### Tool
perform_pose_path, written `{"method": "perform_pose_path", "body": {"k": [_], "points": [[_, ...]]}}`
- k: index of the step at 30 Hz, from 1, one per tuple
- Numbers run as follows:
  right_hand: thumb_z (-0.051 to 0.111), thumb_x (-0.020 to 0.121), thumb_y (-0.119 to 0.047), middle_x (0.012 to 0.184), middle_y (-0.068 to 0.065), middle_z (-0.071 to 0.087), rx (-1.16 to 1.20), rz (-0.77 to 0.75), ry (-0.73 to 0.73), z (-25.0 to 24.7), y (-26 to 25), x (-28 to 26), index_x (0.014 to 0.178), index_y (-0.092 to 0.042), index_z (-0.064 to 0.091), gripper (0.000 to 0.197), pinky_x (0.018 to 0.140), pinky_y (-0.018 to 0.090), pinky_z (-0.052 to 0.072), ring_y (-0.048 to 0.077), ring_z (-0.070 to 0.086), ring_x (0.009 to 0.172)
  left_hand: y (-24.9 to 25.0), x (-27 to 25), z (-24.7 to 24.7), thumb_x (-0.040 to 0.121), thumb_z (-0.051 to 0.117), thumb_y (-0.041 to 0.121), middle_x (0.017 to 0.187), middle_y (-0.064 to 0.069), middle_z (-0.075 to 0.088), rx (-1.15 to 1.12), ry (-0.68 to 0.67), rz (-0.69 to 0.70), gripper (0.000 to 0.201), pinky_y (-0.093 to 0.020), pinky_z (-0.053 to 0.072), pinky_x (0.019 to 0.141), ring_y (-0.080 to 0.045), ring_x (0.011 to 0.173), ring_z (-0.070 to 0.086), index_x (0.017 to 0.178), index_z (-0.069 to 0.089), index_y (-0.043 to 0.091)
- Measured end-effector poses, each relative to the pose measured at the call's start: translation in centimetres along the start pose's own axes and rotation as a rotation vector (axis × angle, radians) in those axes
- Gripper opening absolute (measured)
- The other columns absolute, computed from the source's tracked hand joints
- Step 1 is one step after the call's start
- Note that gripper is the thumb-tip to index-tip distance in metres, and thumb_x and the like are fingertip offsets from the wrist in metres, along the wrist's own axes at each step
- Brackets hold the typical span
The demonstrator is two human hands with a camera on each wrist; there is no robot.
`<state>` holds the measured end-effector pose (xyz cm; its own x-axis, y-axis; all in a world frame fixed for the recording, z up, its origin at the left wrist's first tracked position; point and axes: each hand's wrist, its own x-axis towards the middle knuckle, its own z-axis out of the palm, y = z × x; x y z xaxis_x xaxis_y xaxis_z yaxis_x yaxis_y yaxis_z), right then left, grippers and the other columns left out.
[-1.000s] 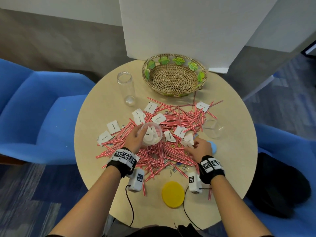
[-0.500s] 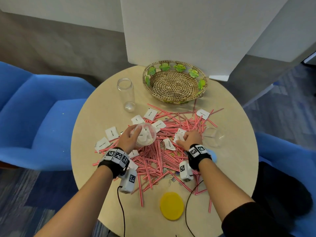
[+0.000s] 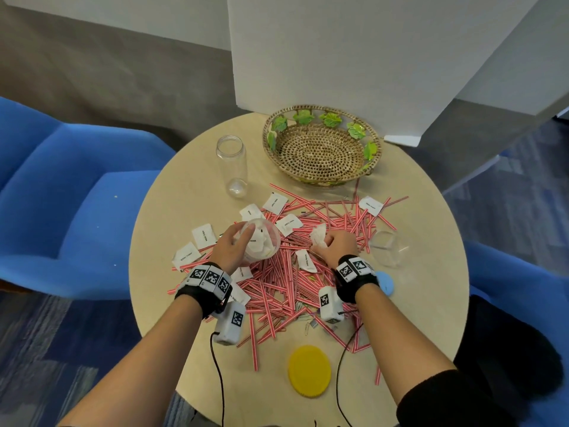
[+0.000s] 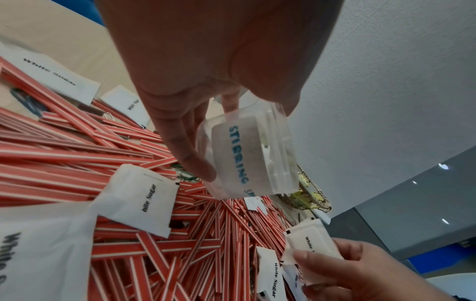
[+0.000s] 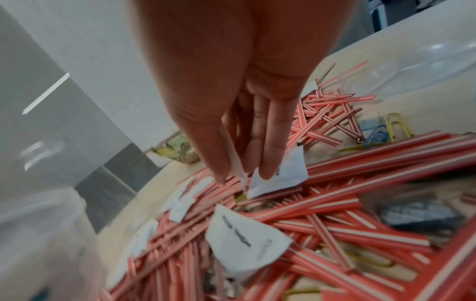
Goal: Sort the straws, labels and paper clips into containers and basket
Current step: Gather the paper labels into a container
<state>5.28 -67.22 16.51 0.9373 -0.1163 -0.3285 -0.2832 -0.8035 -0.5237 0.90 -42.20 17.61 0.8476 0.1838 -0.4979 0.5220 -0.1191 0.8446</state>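
left hand [image 3: 231,248] holds small clear cup [image 3: 261,244] with labels | right hand [image 3: 337,246] pinches white labels [image 3: 318,237] | straws [image 3: 286,278] too many to count | one basket [image 3: 321,146], one jar [image 3: 232,166] | round tan table [image 3: 191,192], blue chairs [image 3: 61,192]

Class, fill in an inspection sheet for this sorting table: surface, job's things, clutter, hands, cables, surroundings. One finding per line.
Surface: round beige table, middle covered by the pile.
Job's things: red-striped straws heaped with white labels and paper clips; woven basket holds nothing; tall clear jar and clear cup stand upright.
Clutter: yellow lid, blue lid.
Hands: left hand grips a small clear container of labels; right hand pinches bunched labels.
Cables: black cables hang from both wrist cameras.
Surroundings: blue chairs, white board.
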Motion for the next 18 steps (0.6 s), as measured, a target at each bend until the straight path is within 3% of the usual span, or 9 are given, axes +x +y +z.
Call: {"method": "perform_pose_path", "body": {"k": [2, 4, 5, 8, 9, 11, 13, 15, 18], "points": [[0.087, 0.071, -0.022, 0.053, -0.004, 0.046, 0.101, 0.019, 0.002, -0.3, 0.5, -0.3, 0.052, -0.017, 0.043, 0.048, 0.049, 0.023, 0.033, 0.010, 0.042, 0.048, 0.1, 0.0, 0.0, 0.097, 0.054, 0.052, 0.122, -0.007, 0.058, 0.004, 0.006, -0.001, 0.051, -0.044, 0.063, 0.070, -0.022, 0.104, 0.061, 0.137, 0.052, 0.020], [0.087, 0.072, -0.018, 0.062, -0.001, 0.058, 0.227, 0.080, -0.057, -0.7, 0.6, -0.8, 0.062, -0.013, 0.052, 0.037, 0.047, 0.025, 0.043, 0.011, 0.057, 0.050, 0.0, -0.1, 0.0, 0.097, 0.054, 0.052, 0.120, -0.007, 0.059, 0.010, 0.002, 0.002, 0.051, -0.042, 0.063, 0.069, -0.017, 0.097, 0.063, 0.137, 0.052, 0.021], [0.087, 0.072, -0.015, 0.074, 0.002, 0.063, 0.331, 0.147, -0.083, -0.8, 0.6, -0.9, 0.077, -0.010, 0.057, 0.031, 0.048, 0.028, 0.051, 0.015, 0.065, 0.056, 0.0, -0.2, 0.0, 0.097, 0.053, 0.052, 0.120, -0.008, 0.059, 0.015, -0.003, 0.004, 0.051, -0.040, 0.062, 0.067, -0.013, 0.093, 0.063, 0.137, 0.051, 0.021], [0.088, 0.069, -0.004, 0.107, 0.006, 0.060, 0.618, 0.382, -0.132, -0.4, 0.8, -0.7, 0.122, -0.015, 0.048, 0.067, 0.053, 0.027, 0.057, 0.021, 0.071, 0.066, -0.1, -0.4, 0.2, 0.097, 0.054, 0.052, 0.120, -0.009, 0.059, 0.029, -0.014, 0.015, 0.051, -0.036, 0.062, 0.063, -0.009, 0.089, 0.063, 0.137, 0.051, 0.021], [0.087, 0.069, -0.002, 0.108, 0.009, 0.063, 0.644, 0.418, -0.138, -0.2, 1.1, -0.5, 0.121, -0.016, 0.049, 0.067, 0.055, 0.030, 0.058, 0.021, 0.070, 0.064, 0.0, -0.4, 0.2, 0.097, 0.054, 0.052, 0.120, -0.009, 0.059, 0.028, -0.015, 0.015, 0.051, -0.035, 0.062, 0.063, -0.009, 0.088, 0.063, 0.137, 0.051, 0.020], [0.084, 0.074, -0.006, 0.096, 0.014, 0.073, 0.537, 0.413, -0.127, 0.1, 1.9, 0.0, 0.104, -0.009, 0.062, 0.037, 0.062, 0.036, 0.061, 0.023, 0.070, 0.062, 0.1, -0.4, 0.1, 0.097, 0.054, 0.051, 0.120, -0.008, 0.058, 0.018, -0.005, 0.013, 0.051, -0.034, 0.061, 0.061, -0.007, 0.087, 0.062, 0.138, 0.051, 0.020], [0.081, 0.079, -0.016, 0.084, 0.010, 0.075, 0.335, 0.352, -0.091, 0.0, 2.5, 0.3, 0.085, -0.014, 0.069, 0.014, 0.067, 0.038, 0.062, 0.022, 0.071, 0.065, 0.3, -0.4, -0.1, 0.097, 0.054, 0.050, 0.120, -0.009, 0.058, 0.010, 0.003, 0.010, 0.052, -0.031, 0.061, 0.059, -0.008, 0.088, 0.062, 0.139, 0.050, 0.019], [0.081, 0.079, -0.019, 0.077, 0.004, 0.073, 0.247, 0.294, -0.039, -0.2, 2.6, 0.3, 0.084, -0.016, 0.070, 0.012, 0.063, 0.033, 0.062, 0.019, 0.071, 0.064, 0.3, -0.4, -0.3, 0.097, 0.054, 0.051, 0.120, -0.011, 0.059, 0.016, 0.000, 0.005, 0.052, -0.030, 0.060, 0.058, -0.017, 0.093, 0.065, 0.138, 0.050, 0.020], [0.086, 0.072, -0.016, 0.088, -0.003, 0.069, 0.149, 0.212, -0.012, -0.3, 2.4, 0.2, 0.098, -0.012, 0.074, 0.029, 0.063, 0.032, 0.059, 0.019, 0.069, 0.075, 0.2, -0.2, -0.4, 0.096, 0.054, 0.053, 0.122, -0.014, 0.059, 0.013, 0.002, -0.006, 0.052, -0.027, 0.058, 0.055, -0.027, 0.100, 0.066, 0.137, 0.051, 0.022]]}}
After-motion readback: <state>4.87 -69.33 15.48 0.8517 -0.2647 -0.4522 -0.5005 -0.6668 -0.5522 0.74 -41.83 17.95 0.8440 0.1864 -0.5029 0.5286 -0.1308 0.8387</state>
